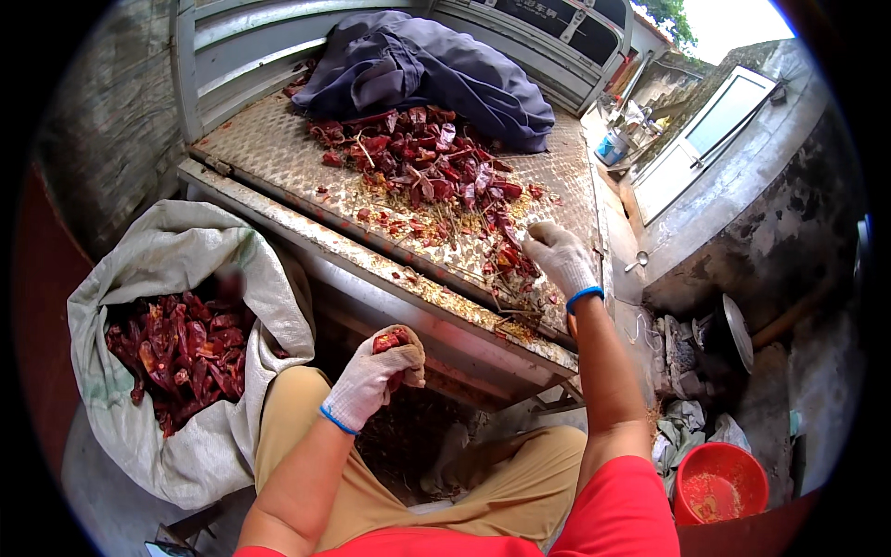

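My left hand (376, 373), in a white knit glove with a tan palm and blue cuff, is closed round dried red chili peppers (391, 341) above my left knee. Over the right part of the truck bed is my right hand (560, 257), gloved alike. Its fingers are curled, and what they hold, if anything, is hidden. Beside its fingertips, dried chilies (508, 257) trail down from a larger chili pile (436, 162) on the bed. To my left stands a white woven sack (153, 249), its mouth rolled back, with many dried chilies (190, 348) inside.
A dark blue-grey cloth (436, 65) partly covers the pile. Pale seeds and broken bits lie over the metal truck bed (251, 139), whose front edge (371, 269) faces me. A red basin (721, 483) stands at lower right, near a cluttered wall. A spoon (638, 261) lies beyond the bed.
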Demonstrator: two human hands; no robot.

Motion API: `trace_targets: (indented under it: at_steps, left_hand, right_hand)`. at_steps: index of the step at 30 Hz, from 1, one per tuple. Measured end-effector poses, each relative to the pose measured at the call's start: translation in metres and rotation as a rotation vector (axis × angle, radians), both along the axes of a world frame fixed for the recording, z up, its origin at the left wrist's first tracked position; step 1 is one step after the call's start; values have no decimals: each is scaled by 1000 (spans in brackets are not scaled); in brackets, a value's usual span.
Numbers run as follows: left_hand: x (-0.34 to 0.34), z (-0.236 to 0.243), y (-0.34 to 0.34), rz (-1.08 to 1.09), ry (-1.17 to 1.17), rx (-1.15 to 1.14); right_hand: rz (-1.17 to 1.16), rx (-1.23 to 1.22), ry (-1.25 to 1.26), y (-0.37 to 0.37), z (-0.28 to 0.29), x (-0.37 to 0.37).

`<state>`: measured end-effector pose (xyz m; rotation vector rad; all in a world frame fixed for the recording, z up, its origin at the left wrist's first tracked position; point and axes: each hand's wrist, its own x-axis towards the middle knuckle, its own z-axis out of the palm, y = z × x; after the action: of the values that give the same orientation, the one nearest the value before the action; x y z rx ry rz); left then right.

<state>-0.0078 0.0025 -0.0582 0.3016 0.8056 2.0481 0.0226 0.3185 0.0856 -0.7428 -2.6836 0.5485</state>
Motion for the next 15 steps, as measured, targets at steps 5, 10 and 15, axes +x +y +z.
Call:
trace_targets:
  at_steps: [5,10,15]
  left_hand:
    - [-1,-5,-3,11,-16,25]
    - [1,-4,0,-31,-43,50]
    - [2,-7,-1,-43,-71,84]
  right_hand:
    - [187,143,-57,-21,-24,1]
    - [114,-256,267,7,-53,11]
    - [79,-174,222,15,-46,21]
